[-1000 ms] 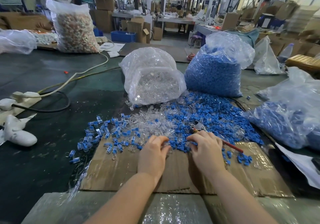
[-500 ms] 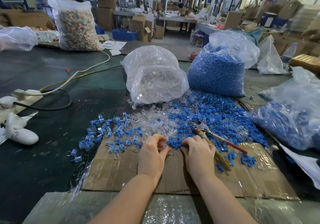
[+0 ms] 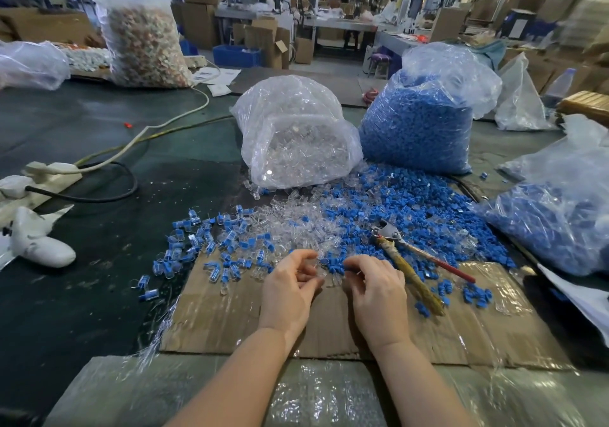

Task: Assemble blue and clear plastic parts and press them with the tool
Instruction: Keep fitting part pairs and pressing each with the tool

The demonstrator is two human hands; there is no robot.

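While the pliers-style tool [image 3: 392, 233] lies untouched on the blue parts [image 3: 412, 209] to the right, the head view looks like the pick-and-fit step. The left hand [image 3: 290, 290] has its grip curled, apparently pinching a clear part [image 3: 318, 270]. The right hand [image 3: 379, 290] pinches at blue pieces at the pile's near edge, above the cardboard [image 3: 230, 321] on the tabletop [image 3: 99, 294]. Next I'd guess: seat blue into clear, then grab the tool.
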